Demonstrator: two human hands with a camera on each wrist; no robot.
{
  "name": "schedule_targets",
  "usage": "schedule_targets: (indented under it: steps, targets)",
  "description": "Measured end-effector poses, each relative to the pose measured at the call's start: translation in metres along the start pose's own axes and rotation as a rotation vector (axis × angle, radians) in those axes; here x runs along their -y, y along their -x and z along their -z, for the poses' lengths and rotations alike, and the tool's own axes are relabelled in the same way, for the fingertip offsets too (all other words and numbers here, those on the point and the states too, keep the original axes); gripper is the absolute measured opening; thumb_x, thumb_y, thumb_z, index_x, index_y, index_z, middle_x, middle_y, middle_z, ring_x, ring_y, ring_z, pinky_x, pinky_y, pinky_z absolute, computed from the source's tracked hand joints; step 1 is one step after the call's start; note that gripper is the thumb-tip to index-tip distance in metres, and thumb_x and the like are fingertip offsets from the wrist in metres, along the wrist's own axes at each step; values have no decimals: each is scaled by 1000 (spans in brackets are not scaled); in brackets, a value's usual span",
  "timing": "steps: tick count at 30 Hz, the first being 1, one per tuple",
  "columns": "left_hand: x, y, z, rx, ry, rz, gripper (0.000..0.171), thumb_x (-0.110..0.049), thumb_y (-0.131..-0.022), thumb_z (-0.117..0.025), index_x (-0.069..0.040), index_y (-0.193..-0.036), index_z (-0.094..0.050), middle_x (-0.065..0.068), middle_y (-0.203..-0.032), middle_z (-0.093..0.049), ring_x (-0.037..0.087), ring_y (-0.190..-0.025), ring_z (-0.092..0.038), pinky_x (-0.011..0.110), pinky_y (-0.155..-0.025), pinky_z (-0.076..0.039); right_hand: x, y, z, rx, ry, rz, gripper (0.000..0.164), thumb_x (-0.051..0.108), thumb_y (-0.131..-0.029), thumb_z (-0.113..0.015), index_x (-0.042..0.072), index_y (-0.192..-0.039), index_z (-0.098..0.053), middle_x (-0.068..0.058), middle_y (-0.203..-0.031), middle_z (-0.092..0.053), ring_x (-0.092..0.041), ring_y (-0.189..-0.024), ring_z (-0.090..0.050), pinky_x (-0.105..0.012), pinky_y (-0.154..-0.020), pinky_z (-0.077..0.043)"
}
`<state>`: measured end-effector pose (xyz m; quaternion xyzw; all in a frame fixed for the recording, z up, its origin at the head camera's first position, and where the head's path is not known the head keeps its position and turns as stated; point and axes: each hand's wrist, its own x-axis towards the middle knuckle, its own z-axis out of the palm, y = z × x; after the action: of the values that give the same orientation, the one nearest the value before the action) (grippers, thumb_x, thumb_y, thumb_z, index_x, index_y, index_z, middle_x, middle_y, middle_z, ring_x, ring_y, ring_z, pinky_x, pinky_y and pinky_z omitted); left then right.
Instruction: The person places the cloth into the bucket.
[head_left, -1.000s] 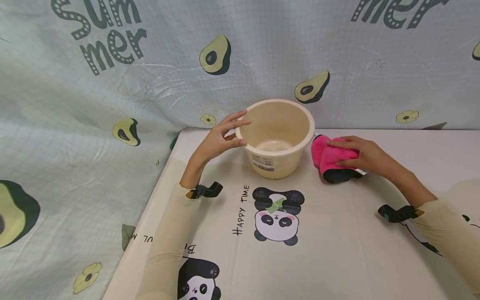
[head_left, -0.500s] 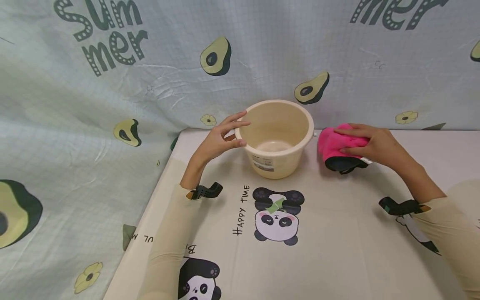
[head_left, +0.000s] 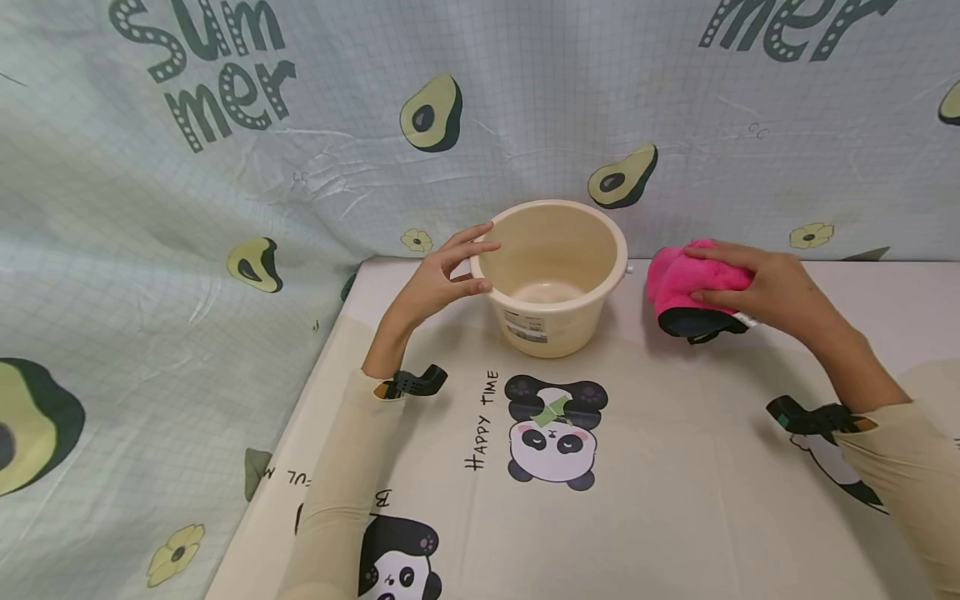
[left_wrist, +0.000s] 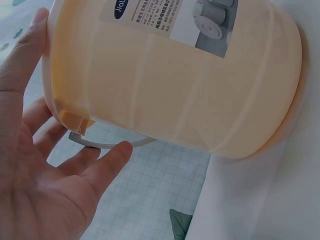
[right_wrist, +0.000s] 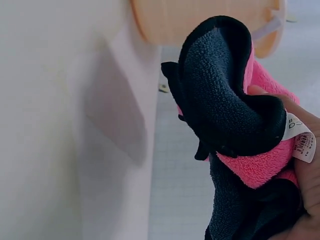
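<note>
A cream plastic bucket [head_left: 551, 325] stands upright at the back of the table. My left hand [head_left: 442, 279] holds its left rim, thumb on the outside and a couple of fingers over the edge. In the left wrist view, the lower fingers of that hand [left_wrist: 55, 185] are spread beside the grey bucket handle [left_wrist: 110, 145]. To the right of the bucket, my right hand [head_left: 780, 292] grips a bunched pink towel [head_left: 686, 279] with a dark reverse side. The right wrist view shows the towel [right_wrist: 220, 95] raised off the table, a white tag hanging from it; some fingers are hidden behind.
A pale tablecloth [head_left: 660, 500] with printed pandas covers the table. Right behind the bucket hangs a light curtain [head_left: 525, 100] with avocado prints, which also runs along the left side. The bucket's mouth faces up and its visible inside is bare.
My right hand has lifted the towel and moved it to the right and away from the bucket. The left hand and the bucket have stayed in place.
</note>
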<state>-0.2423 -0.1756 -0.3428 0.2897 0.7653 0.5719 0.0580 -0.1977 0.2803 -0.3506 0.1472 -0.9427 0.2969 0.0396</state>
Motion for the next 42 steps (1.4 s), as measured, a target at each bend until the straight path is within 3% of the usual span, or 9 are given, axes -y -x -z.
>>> schedule_targets:
  steps: [4, 7, 16, 21, 28, 42]
  targets:
    - [3, 0, 1, 8, -13, -45, 63, -34, -87, -82, -8, -141, -62, -6, -161, -37, 11, -150, -29, 43, -117, -36, 4, -1, 6, -14, -7, -27, 68, 32, -84, -86, 26, -146, -58, -22, -147, -53, -45, -118, -52, -25, -69, -45]
    - [4, 0, 1, 7, -26, -62, 72, -46, -82, -82, -9, -141, -62, -7, -161, -37, 10, -150, -29, 41, -119, -33, 8, -1, 11, -27, -12, -40, 68, 32, -84, -86, 26, -146, -58, -24, -144, -54, -43, -110, -51, -17, -61, -41]
    - [3, -1, 0, -6, 43, -18, 57, -13, -89, -80, -2, -141, -60, -2, -163, -35, 15, -151, -30, 47, -119, -34, 20, 4, 23, -103, -29, 27, 66, 22, -81, -89, 24, -142, -63, -21, -142, -58, -35, -102, -54, -10, -59, -37]
    - [1, -1, -1, -9, 56, -2, 60, -14, -88, -81, 2, -141, -57, 3, -164, -33, 20, -152, -29, 46, -121, -31, 24, 7, 24, -117, -16, 78, 67, 18, -80, -89, 23, -142, -63, -21, -142, -59, -37, -103, -56, -7, -61, -36]
    - [-22, 4, -7, -2, 56, -16, 62, -19, -88, -81, 5, -139, -57, 8, -163, -33, 22, -152, -28, 45, -120, -33, 30, 9, 28, -125, 12, 107, 69, 18, -79, -89, 24, -142, -62, -21, -143, -58, -45, -118, -56, -2, -69, -34]
    - [-21, 5, -6, 9, 39, -58, 70, -31, -85, -80, 8, -139, -56, 13, -163, -33, 21, -152, -28, 36, -123, -26, 45, 15, 38, -178, 39, 138, 69, 16, -77, -91, 26, -140, -65, -20, -142, -59, -48, -119, -58, -6, -72, -33]
